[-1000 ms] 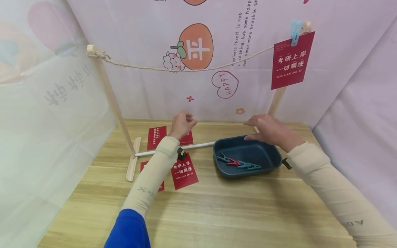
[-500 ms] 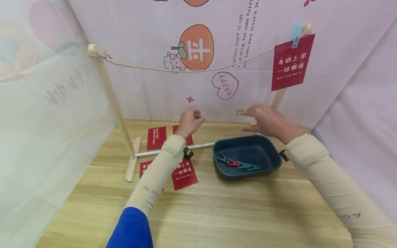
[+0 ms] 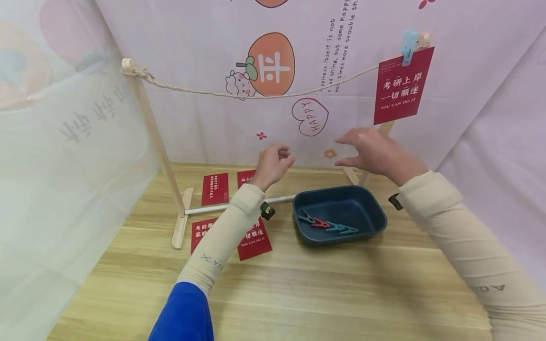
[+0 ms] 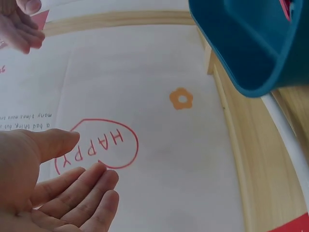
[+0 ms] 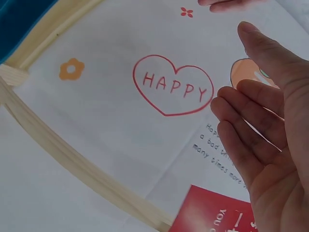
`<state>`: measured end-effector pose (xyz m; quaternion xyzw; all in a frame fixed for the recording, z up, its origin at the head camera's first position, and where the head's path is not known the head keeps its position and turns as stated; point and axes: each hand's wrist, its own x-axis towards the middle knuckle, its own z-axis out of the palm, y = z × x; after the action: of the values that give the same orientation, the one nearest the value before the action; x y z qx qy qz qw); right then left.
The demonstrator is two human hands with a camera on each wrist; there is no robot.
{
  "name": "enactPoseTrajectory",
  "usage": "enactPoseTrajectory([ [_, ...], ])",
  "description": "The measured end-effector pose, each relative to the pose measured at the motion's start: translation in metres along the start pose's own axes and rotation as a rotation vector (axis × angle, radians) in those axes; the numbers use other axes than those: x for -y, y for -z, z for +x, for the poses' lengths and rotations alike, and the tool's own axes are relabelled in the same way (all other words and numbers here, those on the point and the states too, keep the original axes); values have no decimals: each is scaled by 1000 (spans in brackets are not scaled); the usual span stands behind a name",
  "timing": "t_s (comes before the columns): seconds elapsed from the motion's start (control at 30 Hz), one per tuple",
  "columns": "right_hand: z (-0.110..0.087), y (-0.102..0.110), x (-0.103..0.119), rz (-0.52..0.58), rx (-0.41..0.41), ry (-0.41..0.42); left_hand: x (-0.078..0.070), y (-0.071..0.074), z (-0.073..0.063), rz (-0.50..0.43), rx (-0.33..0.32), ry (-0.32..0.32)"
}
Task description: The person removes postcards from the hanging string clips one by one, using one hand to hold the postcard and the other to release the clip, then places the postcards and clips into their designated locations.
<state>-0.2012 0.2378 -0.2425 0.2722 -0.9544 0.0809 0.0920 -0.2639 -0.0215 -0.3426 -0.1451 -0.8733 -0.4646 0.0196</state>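
Observation:
My left hand (image 3: pixel 275 164) is in the air over the back of the table, its fingers loosely bent around nothing. In the left wrist view that left hand (image 4: pixel 72 188) shows a bare palm with thumb and fingers apart. My right hand (image 3: pixel 375 154) hovers above the dark blue basin (image 3: pixel 341 240), thumb and fingers spread with a gap between them. Several clothespins (image 3: pixel 328 224), teal and red, lie in the basin. A red card (image 3: pixel 401 90) with white print hangs at the rope's right end, held by a light blue clothespin (image 3: pixel 408 47) above my right hand.
A rope (image 3: pixel 256 97) sags between two wooden posts, the left post (image 3: pixel 153 128) standing on a wooden foot. A white rod (image 3: pixel 204 210) runs low across the table. Several red cards (image 3: pixel 215 189) lie around the rod, partly hidden by my left arm.
Both hands have risen. The left hand has also moved right, away from the cards, and the right hand has lifted from the basin's rim. The hanging card stays in place.

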Motion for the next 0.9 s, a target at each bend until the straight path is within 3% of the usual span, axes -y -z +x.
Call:
enactPoseTrajectory([
  [0.3,-1,16,0,-14,-17,-22,-18,-10,2,-47,13,-24],
  [0.63,-1,39,-5,-67,-97,-25,-37,-21,2,-69,20,-88],
  [0.9,-5,56,-5,-109,-142,-13,-50,-33,6,-110,19,-102],
])
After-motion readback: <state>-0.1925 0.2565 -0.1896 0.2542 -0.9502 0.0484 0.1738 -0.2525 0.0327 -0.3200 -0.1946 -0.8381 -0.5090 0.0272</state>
